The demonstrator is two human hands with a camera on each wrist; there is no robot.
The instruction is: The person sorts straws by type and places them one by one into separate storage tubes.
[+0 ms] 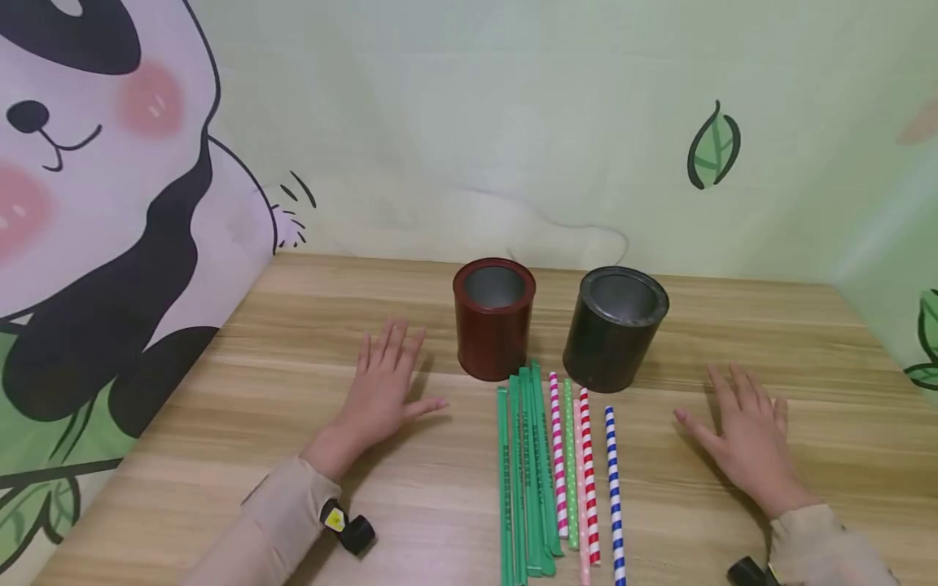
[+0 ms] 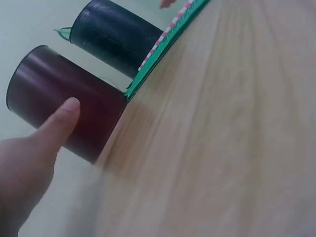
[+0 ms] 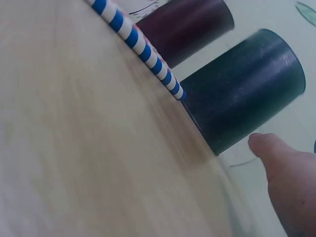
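My left hand (image 1: 383, 387) is over the table, fingers spread and holding nothing, left of a dark red can (image 1: 494, 338). On the other side my right hand (image 1: 751, 443) also has its fingers out straight, with nothing in it, right of a dark green-black can (image 1: 608, 346). Between the hands lie several green paper-wrapped straws (image 1: 525, 472) side by side. Next to them are a pink-striped straw (image 1: 558, 456), a green dotted straw (image 1: 571, 472), a pale pink straw (image 1: 581, 496), a red-striped straw (image 1: 589, 480) and a blue-striped straw (image 1: 615, 496). Both cans stand upright with open tops.
The wood-grain table (image 1: 410, 521) meets a pale green wall cloth (image 1: 469, 122) behind the cans. A large printed panda (image 1: 88, 268) covers the cloth at the left. Each wrist wears a small black camera, the left one (image 1: 357, 535) near the sleeve cuff.
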